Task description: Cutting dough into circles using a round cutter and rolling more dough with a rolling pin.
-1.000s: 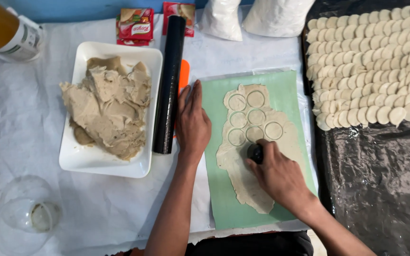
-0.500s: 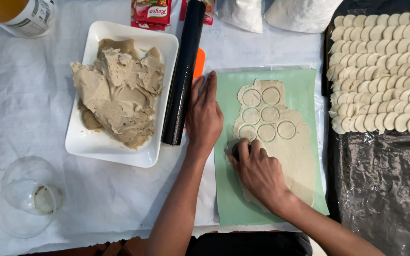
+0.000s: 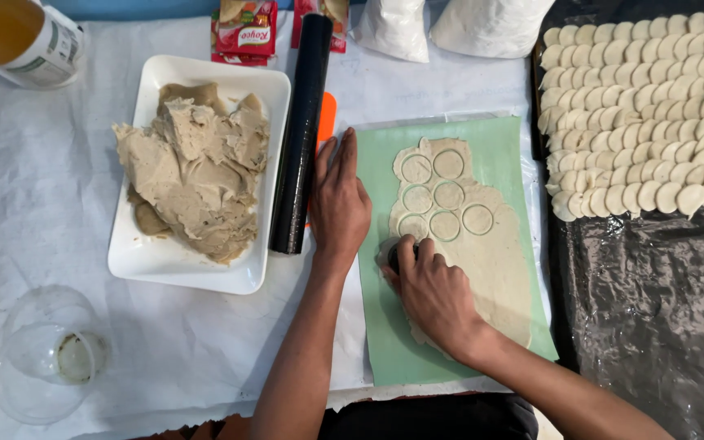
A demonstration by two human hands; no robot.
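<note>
A mat (image 3: 499,155) lies near the middle of the table (image 3: 59,212), reaching to its near edge, and a rolled dough sheet (image 3: 490,253) lies on it. The right hand (image 3: 433,289) rests on the sheet's near-left part, fingers (image 3: 407,248) closed over a round cutter (image 3: 393,259). The left hand (image 3: 337,204) lies flat on the mat's left edge. Just left of that hand lies a rolling pin (image 3: 301,130), pointing toward the far edge. Left of the pin sits a tray (image 3: 136,261) with filling (image 3: 193,167) in it. A glass (image 3: 46,354) stands at the near-left corner, a bottle (image 3: 22,37) at the far-left corner. Cut dough rounds (image 3: 645,106) lie in rows at the far-right corner.
</note>
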